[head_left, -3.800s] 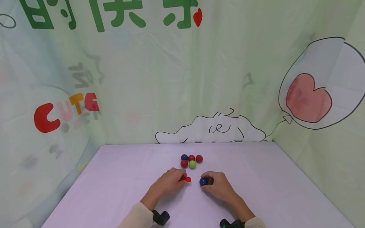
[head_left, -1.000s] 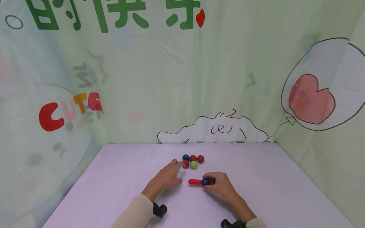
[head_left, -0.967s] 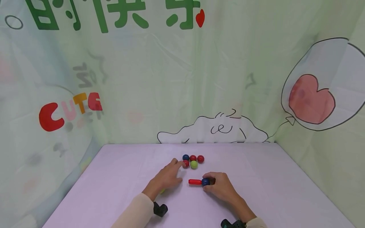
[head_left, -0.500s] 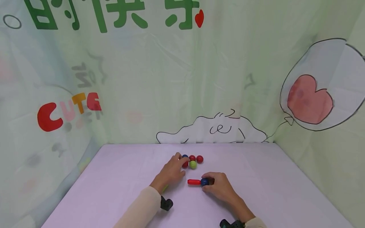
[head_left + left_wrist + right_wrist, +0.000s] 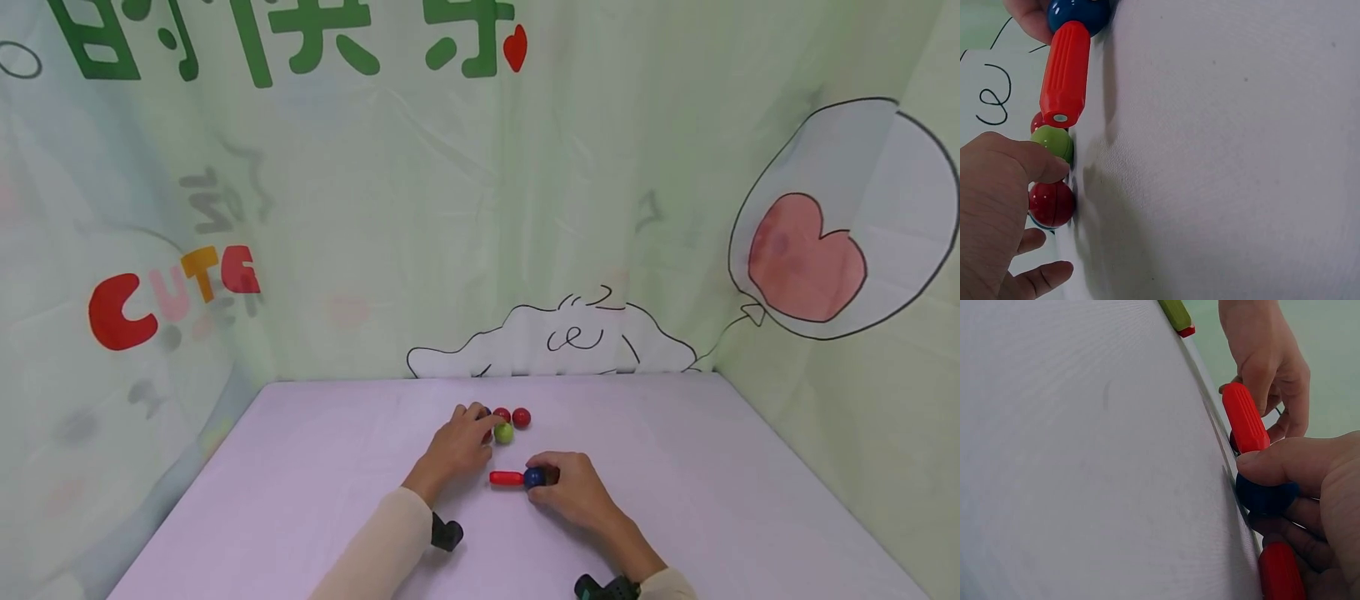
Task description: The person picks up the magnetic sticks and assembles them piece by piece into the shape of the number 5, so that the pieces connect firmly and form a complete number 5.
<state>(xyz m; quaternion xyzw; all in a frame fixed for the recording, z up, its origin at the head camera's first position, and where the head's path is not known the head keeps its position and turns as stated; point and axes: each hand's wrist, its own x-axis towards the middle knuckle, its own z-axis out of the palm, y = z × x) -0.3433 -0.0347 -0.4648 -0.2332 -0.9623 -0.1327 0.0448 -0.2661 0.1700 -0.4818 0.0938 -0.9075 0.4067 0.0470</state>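
While right fingers [image 5: 548, 458] pinch one blue ball [image 5: 534, 477], three red balls [image 5: 522, 418] beyond

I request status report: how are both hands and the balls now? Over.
Right hand pinching blue ball, red rod joined to it. Left hand at ball cluster, grip unconfirmed. Left hand partly hiding red ball in head view.

The person is wearing a plain, long, cream-coloured cloth sleeve [image 5: 386, 542] on the left, and a matching cream-coloured cloth cuff [image 5: 667, 586] is showing on the right. A black wrist-worn device [image 5: 447, 534] with a stubby, rounded end is accompanying the bare left hand [image 5: 459, 442] — a similar black wrist-worn unit [image 5: 619, 588], the bare right hand [image 5: 576, 485].
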